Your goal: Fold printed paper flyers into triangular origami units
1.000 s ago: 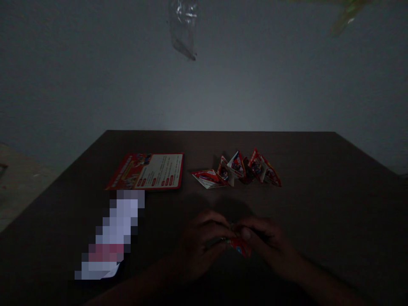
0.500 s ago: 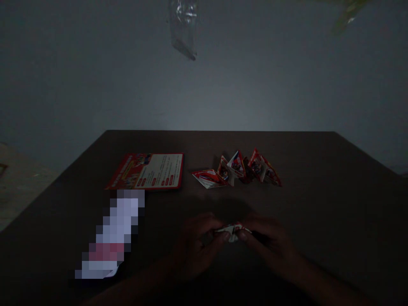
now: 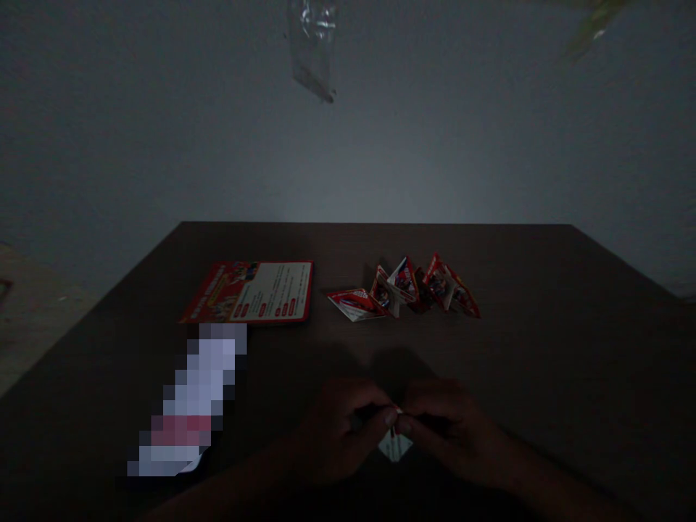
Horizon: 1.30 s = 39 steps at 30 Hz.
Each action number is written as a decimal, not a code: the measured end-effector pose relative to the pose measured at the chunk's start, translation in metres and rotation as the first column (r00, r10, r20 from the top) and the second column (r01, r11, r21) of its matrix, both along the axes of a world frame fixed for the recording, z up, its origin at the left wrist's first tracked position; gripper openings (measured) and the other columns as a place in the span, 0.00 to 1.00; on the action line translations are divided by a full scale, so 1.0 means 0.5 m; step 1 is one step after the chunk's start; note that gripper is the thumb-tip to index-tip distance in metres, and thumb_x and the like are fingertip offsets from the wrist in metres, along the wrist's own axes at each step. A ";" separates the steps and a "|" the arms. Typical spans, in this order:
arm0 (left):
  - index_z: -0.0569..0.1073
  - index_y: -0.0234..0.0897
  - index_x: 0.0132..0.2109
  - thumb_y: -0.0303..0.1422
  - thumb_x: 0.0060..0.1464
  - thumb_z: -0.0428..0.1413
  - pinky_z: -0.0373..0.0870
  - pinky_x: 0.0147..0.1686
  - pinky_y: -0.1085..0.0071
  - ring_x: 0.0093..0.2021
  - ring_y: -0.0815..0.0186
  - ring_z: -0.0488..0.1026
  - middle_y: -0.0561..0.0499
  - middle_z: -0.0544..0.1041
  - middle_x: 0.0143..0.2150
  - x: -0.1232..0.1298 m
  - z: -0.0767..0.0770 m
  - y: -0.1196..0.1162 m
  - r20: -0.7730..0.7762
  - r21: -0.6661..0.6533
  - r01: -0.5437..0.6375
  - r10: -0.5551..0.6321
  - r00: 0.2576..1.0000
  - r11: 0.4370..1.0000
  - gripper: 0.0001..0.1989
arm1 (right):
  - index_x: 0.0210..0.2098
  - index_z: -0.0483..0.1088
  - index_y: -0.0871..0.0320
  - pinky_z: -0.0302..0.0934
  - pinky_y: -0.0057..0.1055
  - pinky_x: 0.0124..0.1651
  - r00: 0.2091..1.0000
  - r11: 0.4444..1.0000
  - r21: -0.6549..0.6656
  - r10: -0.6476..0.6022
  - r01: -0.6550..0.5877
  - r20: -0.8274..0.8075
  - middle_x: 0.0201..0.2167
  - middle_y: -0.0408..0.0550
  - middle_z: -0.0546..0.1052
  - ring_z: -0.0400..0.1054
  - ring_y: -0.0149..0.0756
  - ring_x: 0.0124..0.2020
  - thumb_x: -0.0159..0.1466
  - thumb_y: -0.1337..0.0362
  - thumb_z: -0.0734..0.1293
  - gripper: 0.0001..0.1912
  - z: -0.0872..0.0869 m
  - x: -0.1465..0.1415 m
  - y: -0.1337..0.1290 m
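Note:
Both thumbs and forefingers pinch a small folded paper piece (image 3: 395, 446), pale with print on it and a touch of red at the top. My left hand (image 3: 353, 428) grips it from the left side, and my right hand (image 3: 449, 428) from the right, with the thumb tips nearly together. The paper's pale part hangs below the thumbs; its upper part is mostly hidden by fingers. Beyond my hands, several folded red-and-white paper pieces (image 3: 403, 281) stand and lean in a row on the dark table (image 3: 522, 290).
A red-and-white printed card or booklet (image 3: 272, 290) lies flat at the left. Nearer me is a blurred-out lit device (image 3: 199, 399), likely a phone. A clear plastic bag (image 3: 312, 51) hangs against the grey wall (image 3: 435, 130) behind the table.
My hands have come closer together and slightly nearer to me. The paper piece has tilted so that its pale printed face shows below the thumbs.

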<state>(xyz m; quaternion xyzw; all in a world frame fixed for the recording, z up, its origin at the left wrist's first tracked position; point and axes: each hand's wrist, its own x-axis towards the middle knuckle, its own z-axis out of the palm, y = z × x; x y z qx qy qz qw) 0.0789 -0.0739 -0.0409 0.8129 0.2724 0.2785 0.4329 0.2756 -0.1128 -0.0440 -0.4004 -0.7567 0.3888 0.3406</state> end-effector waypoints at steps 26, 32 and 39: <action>0.73 0.33 0.31 0.31 0.59 0.51 0.60 0.29 0.77 0.26 0.72 0.68 0.53 0.72 0.25 -0.003 -0.011 -0.004 0.065 -0.070 -0.002 0.007 0.998 0.998 0.10 | 0.25 0.70 0.60 0.55 0.27 0.27 0.998 0.998 0.044 -0.032 0.034 -0.059 0.20 0.45 0.68 0.63 0.30 0.23 0.66 0.68 0.61 0.13 0.006 0.002 -0.001; 0.73 0.33 0.30 0.32 0.59 0.51 0.59 0.27 0.77 0.24 0.72 0.67 0.53 0.71 0.23 -0.001 -0.008 -0.003 0.024 -0.079 -0.013 0.015 1.000 0.997 0.12 | 0.26 0.71 0.61 0.56 0.26 0.28 0.997 0.999 0.022 -0.046 0.048 -0.056 0.21 0.46 0.70 0.65 0.29 0.24 0.65 0.68 0.61 0.13 0.004 0.002 -0.002; 0.72 0.33 0.30 0.36 0.60 0.49 0.57 0.26 0.77 0.24 0.72 0.65 0.55 0.68 0.22 -0.002 -0.013 0.002 -0.037 -0.119 0.109 -0.114 0.993 0.987 0.14 | 0.29 0.70 0.61 0.57 0.24 0.28 0.995 0.993 -0.095 0.064 -0.071 -0.077 0.23 0.44 0.72 0.66 0.27 0.24 0.64 0.68 0.63 0.07 0.002 0.002 0.000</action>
